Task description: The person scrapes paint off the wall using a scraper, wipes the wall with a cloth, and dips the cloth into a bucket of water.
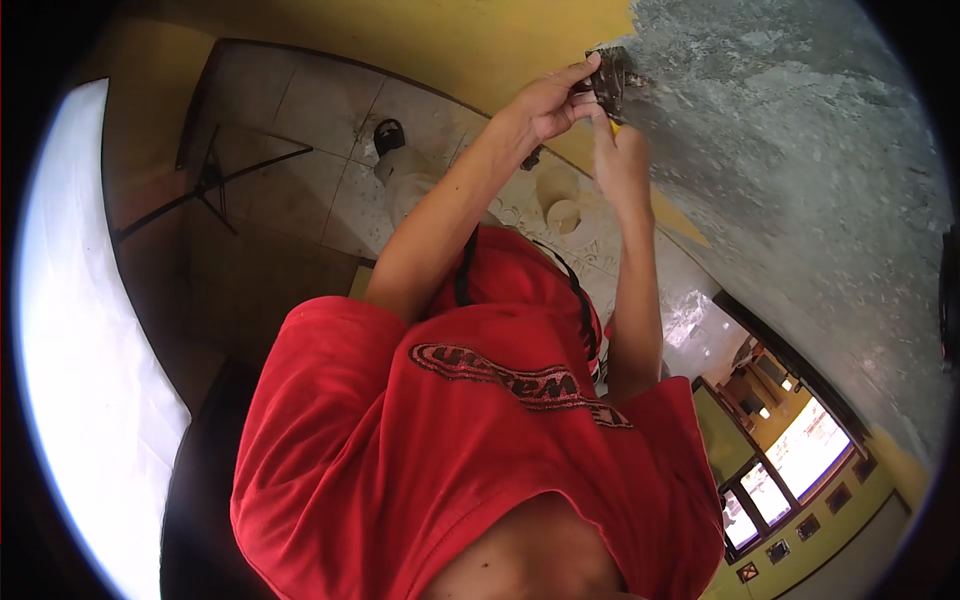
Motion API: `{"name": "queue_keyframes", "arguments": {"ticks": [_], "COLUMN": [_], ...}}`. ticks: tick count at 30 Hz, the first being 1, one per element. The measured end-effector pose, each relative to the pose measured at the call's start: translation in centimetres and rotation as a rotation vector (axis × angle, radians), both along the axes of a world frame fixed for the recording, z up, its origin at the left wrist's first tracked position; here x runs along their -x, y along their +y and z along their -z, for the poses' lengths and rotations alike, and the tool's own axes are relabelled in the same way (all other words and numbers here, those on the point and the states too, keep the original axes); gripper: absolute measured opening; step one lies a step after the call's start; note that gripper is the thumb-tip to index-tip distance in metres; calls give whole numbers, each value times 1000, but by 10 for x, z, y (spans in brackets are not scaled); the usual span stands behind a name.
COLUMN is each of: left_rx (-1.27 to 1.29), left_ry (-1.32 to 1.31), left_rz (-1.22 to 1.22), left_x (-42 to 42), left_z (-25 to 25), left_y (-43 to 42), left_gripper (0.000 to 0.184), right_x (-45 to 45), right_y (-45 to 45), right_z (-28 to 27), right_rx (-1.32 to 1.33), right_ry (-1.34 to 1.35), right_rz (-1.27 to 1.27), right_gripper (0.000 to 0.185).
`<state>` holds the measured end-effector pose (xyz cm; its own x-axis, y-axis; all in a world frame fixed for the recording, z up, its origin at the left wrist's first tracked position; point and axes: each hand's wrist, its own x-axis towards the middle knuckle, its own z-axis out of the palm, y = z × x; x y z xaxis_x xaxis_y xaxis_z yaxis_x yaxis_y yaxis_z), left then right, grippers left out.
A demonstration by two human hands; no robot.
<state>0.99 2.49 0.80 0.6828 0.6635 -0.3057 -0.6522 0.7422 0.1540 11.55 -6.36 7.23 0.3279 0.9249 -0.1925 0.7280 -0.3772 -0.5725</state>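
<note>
In the head view, the dark flat piece (610, 80) is at the fingertips of the left hand (548, 105), just in front of the patchy grey wall (790, 130). That hand pinches the piece by its near side, the thumb laid along the upper part and the fingers bent in below. The right hand (624, 168) is directly below the piece, its fingers drawn in and one fingertip reaching up to the lower edge, next to the left fingers. A small yellow part (615, 128) shows at the top of the right hand; whether the fingers are clenched on it, I cannot tell. Under the forearms, a pale container (562, 217) stands on the tiled floor (310, 110) amid scattered bits, with a dark sandal (388, 134) farther left and a black stand (210, 187) well apart from both hands.
</note>
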Motion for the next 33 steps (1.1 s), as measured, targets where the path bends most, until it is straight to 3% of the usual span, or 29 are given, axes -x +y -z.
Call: {"name": "queue_keyframes", "arguments": {"ticks": [2, 6, 9, 11, 14, 16, 18, 23, 26, 28, 33], "left_rx": [107, 252, 256, 246, 209, 140, 121, 111, 67, 43, 11], "left_ry": [-210, -289, -285, -212, -54, -81, -133, -96, -47, -25, 68], "left_rz": [-38, -172, -101, -32, -39, -28, -62, -67, -40, -30, -23], "left_x": [-17, -26, -13, -6, 6, 7, 10, 30, 24, 23, 18], "left_z": [10, -14, -5, -3, -11, 3, 5, 19, 14, 5, -6], "left_y": [-7, -18, -10, -6, 0, -4, -6, -30, -29, -26, -33], "left_gripper": [24, 24, 20, 20, 24, 26, 27, 22, 25, 24, 20], "right_x": [-9, -16, -11, 8, 26, 37, 32, 28, 29, 33, 9], "right_y": [7, 13, 12, 11, 8, 2, -3, -22, -26, -28, -42], "right_z": [-27, -49, -47, -61, -51, -38, -12, -7, -25, -53, -82], "right_rx": [-5, 125, 186, 336, 277, 246, -6, 11, -12, -51, -90], "right_ry": [-85, -183, 10, 295, 427, 447, 334, 312, 250, 64, 21], "right_rz": [-63, -150, -121, 52, 106, 148, 17, -41, -63, -69, -91], "right_gripper": [59, 59, 57, 55, 55, 53, 50, 39, 36, 33, 33]}}
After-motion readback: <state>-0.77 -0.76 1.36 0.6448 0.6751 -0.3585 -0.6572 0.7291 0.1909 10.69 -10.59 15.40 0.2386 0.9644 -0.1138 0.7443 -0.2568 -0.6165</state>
